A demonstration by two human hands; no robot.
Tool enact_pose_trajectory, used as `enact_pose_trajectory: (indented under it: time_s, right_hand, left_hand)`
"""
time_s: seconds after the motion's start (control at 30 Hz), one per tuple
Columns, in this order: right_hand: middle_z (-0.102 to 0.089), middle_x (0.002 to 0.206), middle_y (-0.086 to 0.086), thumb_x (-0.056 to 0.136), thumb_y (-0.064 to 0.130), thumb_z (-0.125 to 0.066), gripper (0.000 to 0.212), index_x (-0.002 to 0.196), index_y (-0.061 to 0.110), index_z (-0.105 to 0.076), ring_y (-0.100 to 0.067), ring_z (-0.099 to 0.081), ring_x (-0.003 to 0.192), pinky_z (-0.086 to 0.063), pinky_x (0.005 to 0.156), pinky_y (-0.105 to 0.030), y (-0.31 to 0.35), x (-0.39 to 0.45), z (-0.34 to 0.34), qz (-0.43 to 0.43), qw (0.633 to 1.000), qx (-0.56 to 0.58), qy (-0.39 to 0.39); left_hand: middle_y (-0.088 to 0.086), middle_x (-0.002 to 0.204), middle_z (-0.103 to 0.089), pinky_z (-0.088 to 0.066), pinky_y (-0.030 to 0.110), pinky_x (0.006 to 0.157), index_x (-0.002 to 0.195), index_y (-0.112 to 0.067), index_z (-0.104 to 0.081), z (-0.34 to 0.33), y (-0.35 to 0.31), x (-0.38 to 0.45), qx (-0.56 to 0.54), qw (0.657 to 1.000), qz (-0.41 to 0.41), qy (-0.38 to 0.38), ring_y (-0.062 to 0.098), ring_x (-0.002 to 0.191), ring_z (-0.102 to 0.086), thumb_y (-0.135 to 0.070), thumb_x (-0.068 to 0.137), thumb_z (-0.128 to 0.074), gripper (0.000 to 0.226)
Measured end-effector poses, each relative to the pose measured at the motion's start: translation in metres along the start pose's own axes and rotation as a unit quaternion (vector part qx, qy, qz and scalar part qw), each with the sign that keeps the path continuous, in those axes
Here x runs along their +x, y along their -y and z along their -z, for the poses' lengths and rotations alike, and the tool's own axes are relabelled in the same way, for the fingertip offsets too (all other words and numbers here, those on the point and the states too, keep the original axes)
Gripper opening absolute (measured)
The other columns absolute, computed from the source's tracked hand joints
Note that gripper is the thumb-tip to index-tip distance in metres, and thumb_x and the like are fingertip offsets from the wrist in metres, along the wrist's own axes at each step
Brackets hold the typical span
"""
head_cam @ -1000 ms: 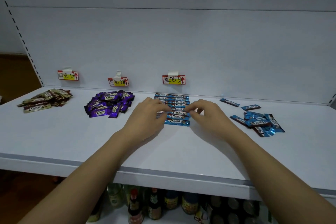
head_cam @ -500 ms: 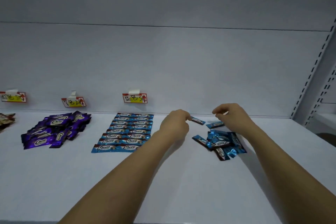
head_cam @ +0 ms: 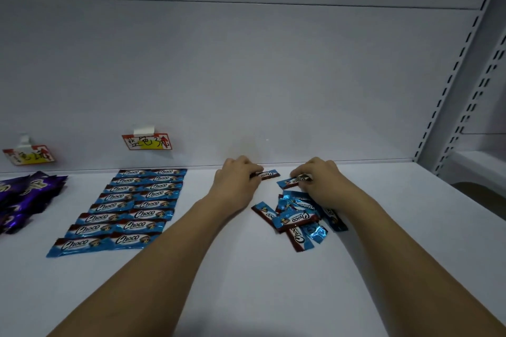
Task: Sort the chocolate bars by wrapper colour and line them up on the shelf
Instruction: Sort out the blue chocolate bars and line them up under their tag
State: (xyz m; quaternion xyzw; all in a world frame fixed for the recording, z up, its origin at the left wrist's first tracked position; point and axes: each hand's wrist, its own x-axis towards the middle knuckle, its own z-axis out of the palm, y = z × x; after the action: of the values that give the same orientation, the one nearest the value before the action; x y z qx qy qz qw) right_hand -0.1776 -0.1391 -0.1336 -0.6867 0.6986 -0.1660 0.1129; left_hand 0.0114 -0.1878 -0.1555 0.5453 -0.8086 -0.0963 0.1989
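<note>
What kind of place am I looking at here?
Most likely a shop aisle or a mock-up of one: a white retail shelf with slotted uprights, handwritten price-style tags on the back panel, and rows of blue chocolate bars laid out beneath.

Two small paper labels are seen taped to the white back panel (head_cam: 246, 76) just above the shelf line: a red and yellow label with handwritten characters (head_cam: 147, 142) toward the middle left, and a second, similar label (head_cam: 28, 154) near the left edge of the view, the writing on both being too small to be read. At the right, perforated metal uprights (head_cam: 462, 68) with rows of slots are seen running up at a slant.
</note>
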Motion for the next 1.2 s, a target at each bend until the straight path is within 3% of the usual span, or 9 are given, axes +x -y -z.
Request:
enact_pose_trajectory:
  time_s: [0.13,0.33,0.4,0.5,0.63,0.77,0.87,1.0,1.2]
  right_hand:
    - [-0.051,0.118,0.000,0.095,0.026,-0.058,0.020,0.115,0.023,-0.062,-0.021,-0.042,0.120,-0.044,0.099,-0.042,0.001,-0.003,0.002,-0.020,1.000,0.007,-0.011]
    - [-0.062,0.100,0.002,0.086,0.016,-0.070,0.013,0.094,0.020,-0.060,-0.014,-0.058,0.089,-0.050,0.073,-0.030,0.003,-0.008,0.005,-0.042,0.994,0.077,-0.067]
    - [-0.062,0.099,0.003,0.087,0.013,-0.068,0.018,0.101,0.021,-0.061,-0.010,-0.059,0.082,-0.048,0.064,-0.023,0.004,-0.009,0.004,-0.042,0.988,0.129,-0.073]
    - [-0.064,0.100,-0.004,0.091,0.002,-0.062,0.038,0.121,0.025,-0.058,-0.018,-0.071,0.078,-0.058,0.071,-0.030,0.009,-0.012,0.004,-0.051,0.946,0.312,-0.066]
    - [-0.070,0.097,-0.015,0.089,-0.001,-0.063,0.018,0.101,0.011,-0.067,-0.023,-0.074,0.080,-0.061,0.072,-0.032,0.017,-0.014,0.011,-0.093,0.864,0.494,-0.033]
    - [-0.075,0.090,-0.007,0.086,0.016,-0.070,0.004,0.087,0.013,-0.071,-0.022,-0.070,0.092,-0.056,0.088,-0.038,0.018,-0.013,0.008,-0.072,0.869,0.487,-0.043]
    - [-0.074,0.089,-0.009,0.088,0.017,-0.070,0.007,0.090,0.010,-0.072,-0.020,-0.067,0.083,-0.057,0.081,-0.033,0.019,-0.014,0.009,-0.069,0.855,0.513,-0.046]
    - [-0.071,0.094,-0.016,0.085,0.000,-0.069,0.020,0.101,0.011,-0.071,-0.020,-0.073,0.078,-0.060,0.071,-0.027,0.021,-0.014,0.009,-0.071,0.829,0.554,-0.042]
    - [-0.072,0.093,-0.013,0.081,-0.001,-0.072,0.010,0.089,0.005,-0.069,-0.018,-0.071,0.077,-0.056,0.066,-0.023,0.021,-0.011,0.010,-0.072,0.860,0.502,-0.054]
  left_hand:
    - [0.004,0.129,-0.051,-0.041,0.035,0.099,0.136,-0.025,-0.054,0.005,-0.004,-0.002,-0.048,0.998,0.042,0.012,0.021,0.120,-0.042,-0.026,0.098,-0.052,0.038]
    - [0.001,0.111,-0.065,-0.041,0.013,0.071,0.114,-0.017,-0.069,0.012,-0.003,-0.014,-0.202,0.976,0.071,-0.031,0.008,0.089,-0.054,-0.009,0.092,-0.060,0.025]
    - [-0.003,0.100,-0.065,-0.040,0.010,0.058,0.107,-0.018,-0.069,0.013,-0.002,-0.015,-0.272,0.955,0.100,-0.057,0.005,0.081,-0.057,-0.008,0.089,-0.064,0.021]
    - [0.001,0.095,-0.068,-0.045,0.007,0.051,0.102,-0.011,-0.065,0.019,-0.001,-0.014,-0.414,0.895,0.144,-0.080,0.005,0.078,-0.061,-0.005,0.086,-0.069,0.017]
    - [0.007,0.095,-0.066,-0.048,0.011,0.049,0.109,-0.006,-0.057,0.027,-0.004,-0.017,-0.545,0.814,0.176,-0.097,0.012,0.078,-0.063,0.003,0.084,-0.069,0.029]
    - [0.007,0.104,-0.061,-0.057,0.016,0.062,0.115,-0.017,-0.059,0.026,-0.004,-0.017,-0.559,0.807,0.161,-0.100,0.017,0.091,-0.065,0.004,0.083,-0.070,0.040]
    - [0.012,0.109,-0.063,-0.059,0.026,0.071,0.108,-0.018,-0.066,0.023,-0.003,-0.015,-0.569,0.798,0.174,-0.093,0.024,0.097,-0.067,0.000,0.090,-0.063,0.026]
    - [0.013,0.104,-0.068,-0.051,0.023,0.064,0.101,-0.017,-0.068,0.021,-0.003,-0.012,-0.560,0.802,0.187,-0.092,0.023,0.096,-0.068,-0.006,0.095,-0.057,0.016]
    - [0.017,0.103,-0.066,-0.058,0.026,0.078,0.101,-0.005,-0.065,0.023,-0.006,-0.012,-0.600,0.772,0.188,-0.089,0.022,0.094,-0.067,0.000,0.088,-0.066,0.014]
